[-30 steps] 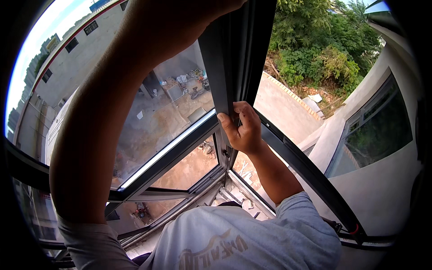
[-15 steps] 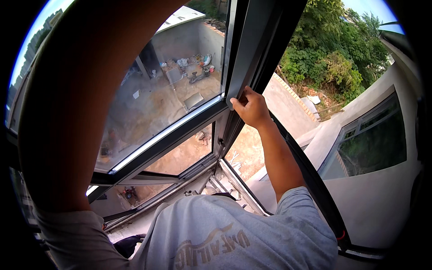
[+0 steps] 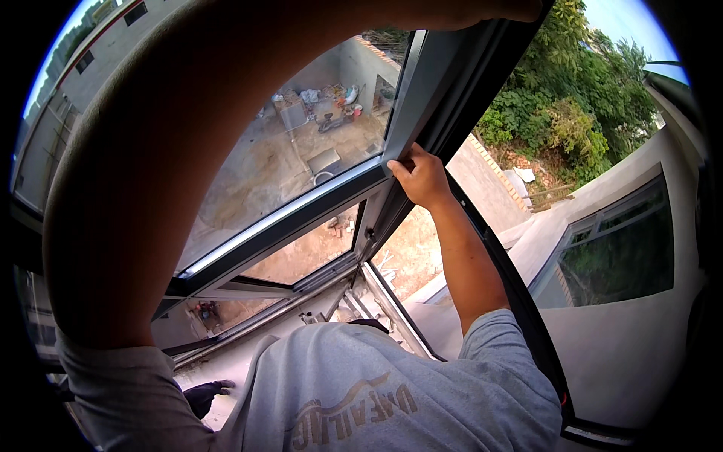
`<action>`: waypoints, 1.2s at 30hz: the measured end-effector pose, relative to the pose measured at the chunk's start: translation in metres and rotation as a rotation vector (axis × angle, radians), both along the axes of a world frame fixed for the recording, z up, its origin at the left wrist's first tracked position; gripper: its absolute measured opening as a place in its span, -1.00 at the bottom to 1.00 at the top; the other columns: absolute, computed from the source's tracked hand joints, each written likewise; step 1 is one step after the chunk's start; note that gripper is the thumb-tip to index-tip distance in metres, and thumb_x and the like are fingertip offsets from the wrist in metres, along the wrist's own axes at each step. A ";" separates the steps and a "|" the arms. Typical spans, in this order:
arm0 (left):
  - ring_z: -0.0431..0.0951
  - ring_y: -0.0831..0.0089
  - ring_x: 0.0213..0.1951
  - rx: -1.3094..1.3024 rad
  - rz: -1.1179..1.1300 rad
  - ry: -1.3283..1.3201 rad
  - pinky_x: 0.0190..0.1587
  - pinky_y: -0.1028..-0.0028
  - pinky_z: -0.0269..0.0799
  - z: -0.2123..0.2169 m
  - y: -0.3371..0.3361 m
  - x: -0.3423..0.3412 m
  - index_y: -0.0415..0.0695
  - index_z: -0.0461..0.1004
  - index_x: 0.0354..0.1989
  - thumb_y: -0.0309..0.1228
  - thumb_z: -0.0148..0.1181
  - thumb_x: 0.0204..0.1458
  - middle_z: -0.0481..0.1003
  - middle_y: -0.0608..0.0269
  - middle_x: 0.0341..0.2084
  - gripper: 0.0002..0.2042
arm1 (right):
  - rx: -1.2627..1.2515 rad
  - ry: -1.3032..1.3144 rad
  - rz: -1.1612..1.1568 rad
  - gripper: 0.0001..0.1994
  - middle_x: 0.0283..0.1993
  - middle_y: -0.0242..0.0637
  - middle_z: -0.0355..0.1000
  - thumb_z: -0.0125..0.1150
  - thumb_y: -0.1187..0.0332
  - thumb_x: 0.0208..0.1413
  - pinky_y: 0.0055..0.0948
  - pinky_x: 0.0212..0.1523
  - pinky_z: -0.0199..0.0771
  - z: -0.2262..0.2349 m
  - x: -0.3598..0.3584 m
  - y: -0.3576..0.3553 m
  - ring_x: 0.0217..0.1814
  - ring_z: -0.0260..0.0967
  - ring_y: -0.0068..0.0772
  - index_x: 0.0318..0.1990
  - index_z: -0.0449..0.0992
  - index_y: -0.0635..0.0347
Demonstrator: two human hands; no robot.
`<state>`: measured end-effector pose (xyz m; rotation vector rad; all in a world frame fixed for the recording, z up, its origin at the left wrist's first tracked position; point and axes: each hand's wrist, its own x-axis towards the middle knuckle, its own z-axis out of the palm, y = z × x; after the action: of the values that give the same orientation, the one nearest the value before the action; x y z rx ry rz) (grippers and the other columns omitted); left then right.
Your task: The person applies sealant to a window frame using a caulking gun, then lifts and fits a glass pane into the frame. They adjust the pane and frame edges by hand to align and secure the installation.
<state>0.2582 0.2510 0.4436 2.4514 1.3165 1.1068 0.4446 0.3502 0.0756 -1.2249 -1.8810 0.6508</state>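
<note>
Since the earlier frames our right hand (image 3: pixel 419 175) has climbed along the dark window frame (image 3: pixel 452 90), from about the picture's middle toward one o'clock, and the view has tipped so that more of the courtyard far below fills the glass pane (image 3: pixel 301 143).

Now the right hand sits just above centre, its grip clamped on the edge of the frame's upright bar — fingers curled over the bar's pale inner face, knuckles toward us. That bar is the long thing we hold: its long axis runs from about six o'clock, near our grey shirt (image 3: pixel 376 392), up to one o'clock, where its upper end leaves the picture. A crossbar (image 3: pixel 286 218) meets it right beside the hand and slopes off toward eight o'clock, with a pale strip along its upper edge. A black rubber seal (image 3: pixel 520 301) follows the opening's outer side, curving from the hand down toward five o'clock, behind our right forearm.

Our left arm (image 3: pixel 166 173) sweeps across the whole left half, from eight o'clock up to twelve. The left hand (image 3: pixel 520 9) barely shows at the top rim, against the frame's upper part; we cannot tell whether its grip is closed or apart.

Beyond the opening, green trees (image 3: pixel 572 98) stand at two o'clock and a pale wall with a dark window (image 3: pixel 610 241) lies at three o'clock. Low at seven o'clock a dark gloved hand (image 3: pixel 202 395) of another person shows.
</note>
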 end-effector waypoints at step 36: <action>0.71 0.27 -0.44 -0.043 0.256 -0.091 -0.27 0.23 0.63 -0.013 0.002 -0.042 -0.28 0.74 -0.42 -0.20 0.39 0.09 0.70 0.04 -0.52 -0.68 | 0.016 -0.090 -0.001 -0.74 -0.16 -0.03 0.71 0.45 0.25 0.32 -0.20 -0.01 0.67 0.002 -0.010 0.007 -0.05 0.73 0.03 -0.03 0.62 0.26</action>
<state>0.2165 0.2529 0.4308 2.2189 1.6412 1.2144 0.4345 0.3574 0.0780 -1.2640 -1.9556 0.5871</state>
